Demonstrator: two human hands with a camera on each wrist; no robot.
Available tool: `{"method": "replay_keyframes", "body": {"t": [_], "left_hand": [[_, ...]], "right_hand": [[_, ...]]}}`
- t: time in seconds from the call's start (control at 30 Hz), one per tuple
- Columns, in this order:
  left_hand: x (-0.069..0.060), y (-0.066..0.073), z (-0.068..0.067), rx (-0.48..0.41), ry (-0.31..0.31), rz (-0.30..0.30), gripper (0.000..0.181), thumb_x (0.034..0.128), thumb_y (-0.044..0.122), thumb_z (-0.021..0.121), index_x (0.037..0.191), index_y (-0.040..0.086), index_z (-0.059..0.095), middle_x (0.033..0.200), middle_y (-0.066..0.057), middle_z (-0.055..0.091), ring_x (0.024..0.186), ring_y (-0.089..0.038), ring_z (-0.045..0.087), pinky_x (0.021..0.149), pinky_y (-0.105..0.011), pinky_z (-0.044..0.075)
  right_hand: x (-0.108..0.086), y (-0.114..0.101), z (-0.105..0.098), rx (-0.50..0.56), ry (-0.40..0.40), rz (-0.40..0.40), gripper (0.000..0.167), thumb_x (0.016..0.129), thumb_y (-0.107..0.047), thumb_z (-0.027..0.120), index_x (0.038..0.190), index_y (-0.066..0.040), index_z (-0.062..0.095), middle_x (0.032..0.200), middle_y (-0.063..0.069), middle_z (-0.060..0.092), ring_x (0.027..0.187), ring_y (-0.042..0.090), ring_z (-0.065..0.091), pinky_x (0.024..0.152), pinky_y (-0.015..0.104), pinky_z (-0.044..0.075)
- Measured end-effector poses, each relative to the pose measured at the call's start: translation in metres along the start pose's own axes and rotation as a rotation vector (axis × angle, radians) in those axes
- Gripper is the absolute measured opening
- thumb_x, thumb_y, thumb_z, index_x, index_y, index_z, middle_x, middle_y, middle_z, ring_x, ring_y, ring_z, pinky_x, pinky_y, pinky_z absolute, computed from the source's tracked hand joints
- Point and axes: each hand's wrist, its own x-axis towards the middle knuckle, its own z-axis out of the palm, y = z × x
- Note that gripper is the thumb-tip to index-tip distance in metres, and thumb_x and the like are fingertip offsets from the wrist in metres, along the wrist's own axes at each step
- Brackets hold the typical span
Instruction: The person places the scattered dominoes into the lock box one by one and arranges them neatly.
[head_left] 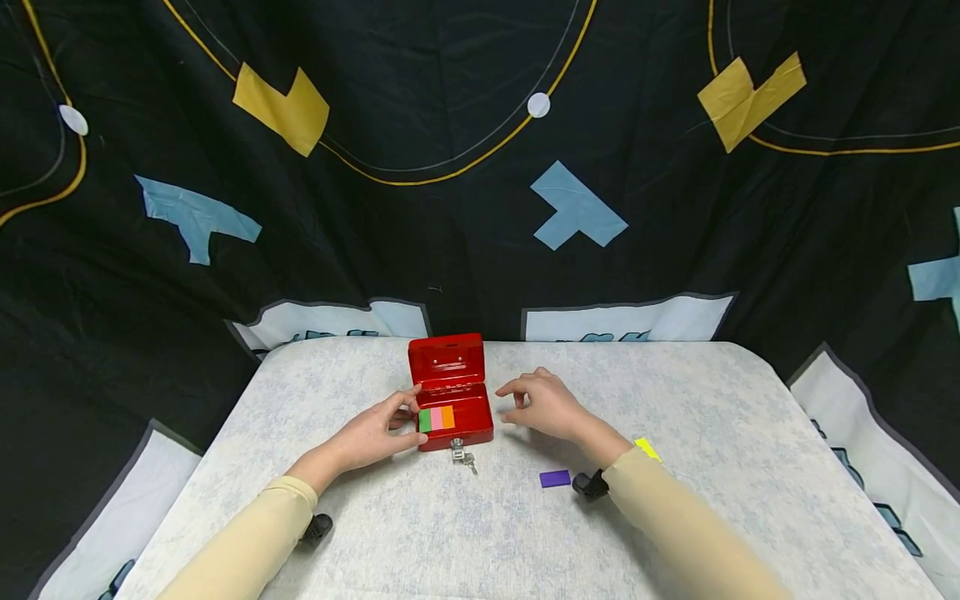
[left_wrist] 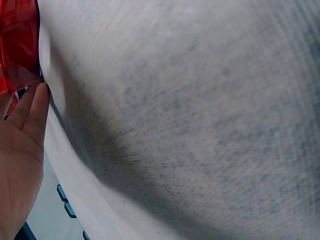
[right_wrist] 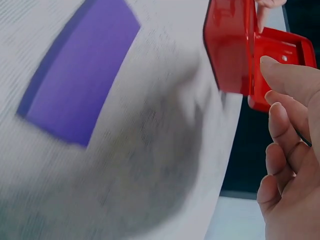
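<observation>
A red metal cash box point(head_left: 474, 414) stands on the table with its lid point(head_left: 447, 358) raised. Inside, along its left part, lie a green block point(head_left: 425, 420), a pink block point(head_left: 437, 418) and an orange block point(head_left: 447, 417) side by side. My left hand point(head_left: 371, 432) holds the box's left side, thumb at the front corner and fingertips by the back corner. Just right of the box, my right hand point(head_left: 545, 405) hovers with loosely bent fingers and nothing between them. A purple block point(right_wrist: 85, 75) lies on the table below it.
A lock with small keys point(head_left: 469, 461) hangs at the box's front. Beside the right sleeve lies a yellow piece point(head_left: 647, 450), partly covered by it. A pale patterned cloth covers the table point(head_left: 420, 533); a dark curtain point(head_left: 465, 250) hangs behind.
</observation>
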Motion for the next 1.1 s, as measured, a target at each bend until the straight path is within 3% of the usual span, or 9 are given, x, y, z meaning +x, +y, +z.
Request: {"method": "replay_keyframes", "body": {"t": [0.6,1.1], "left_hand": [[-0.001,0.0,-0.002,-0.005,-0.007,-0.003,0.043,0.0875,0.048,0.079,0.115,0.026,0.053,0.165,0.007,0.032,0.126,-0.021,0.059,0.104,-0.044,0.049],[0.0,-0.001,-0.001,-0.018,0.002,-0.003,0.045,0.0876,0.048,0.079,0.116,0.024,0.054,0.164,0.008,0.034,0.125,-0.02,0.06,0.105,-0.044,0.048]], "right_hand": [[-0.041,0.03,-0.022,0.024,0.011,0.036,0.037,0.088,-0.026,0.083,0.122,-0.013,0.074,0.08,-0.013,0.056,0.086,0.016,0.043,0.069,0.032,0.04],[-0.084,0.06,-0.046,0.121,0.033,0.157,0.038,0.092,-0.02,0.078,0.127,-0.01,0.071,0.09,-0.007,0.06,0.098,0.022,0.049,0.083,0.041,0.045]]}}
